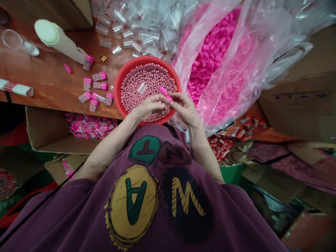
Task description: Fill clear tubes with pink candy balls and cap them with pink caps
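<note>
Both our forearms, bare below the sleeves, converge in front of the chest. Our left hand [147, 108] lies knuckles up, its fingers curled inward and closed. Our right hand [185, 107] faces it, thumb and forefinger pinched together at the tips. The two hands meet at the fingertips.

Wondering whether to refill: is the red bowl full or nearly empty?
Full: small pink balls fill the red bowl up near its rim, hiding its bottom; one clear vial lies on top of them.
</note>
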A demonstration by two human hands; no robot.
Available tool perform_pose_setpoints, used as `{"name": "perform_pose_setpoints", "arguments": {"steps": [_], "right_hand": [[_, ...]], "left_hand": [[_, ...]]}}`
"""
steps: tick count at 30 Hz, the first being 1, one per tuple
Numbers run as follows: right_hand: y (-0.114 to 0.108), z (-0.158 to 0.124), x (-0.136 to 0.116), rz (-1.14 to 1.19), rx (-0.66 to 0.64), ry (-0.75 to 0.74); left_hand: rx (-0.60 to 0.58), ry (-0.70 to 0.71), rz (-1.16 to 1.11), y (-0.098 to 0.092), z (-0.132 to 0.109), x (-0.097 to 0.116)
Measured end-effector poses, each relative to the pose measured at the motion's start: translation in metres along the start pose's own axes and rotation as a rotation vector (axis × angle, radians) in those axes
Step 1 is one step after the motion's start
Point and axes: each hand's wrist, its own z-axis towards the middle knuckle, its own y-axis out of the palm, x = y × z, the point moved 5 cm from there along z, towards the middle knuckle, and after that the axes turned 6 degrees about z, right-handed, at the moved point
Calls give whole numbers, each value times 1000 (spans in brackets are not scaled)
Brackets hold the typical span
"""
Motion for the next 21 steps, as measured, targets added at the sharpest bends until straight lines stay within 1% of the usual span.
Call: {"name": "perform_pose_setpoints", "arguments": {"steps": [2,5,8,11,13,15,21], "right_hand": [[-3,3,6,29,86,3],[-6,8,5,35,177,-66],[-3,11,-9,-53,143,-174],[4,8,-25,-216,87,-285],[6,5,-30,-308,88,-341],[5,2,-31,-347,104,-374],[5,-3,-19,-377,148,-382]], "left_hand": [[24,9,-14,1,1,0],[78,27,-8,0,3,-2],[99,44,6,-1,7,-9],[108,69,-9,-1,13,-16],[125,72,-22,-1,15,-20],[139,66,-35,0,16,-23],[170,40,-79,4,8,-26]]}}
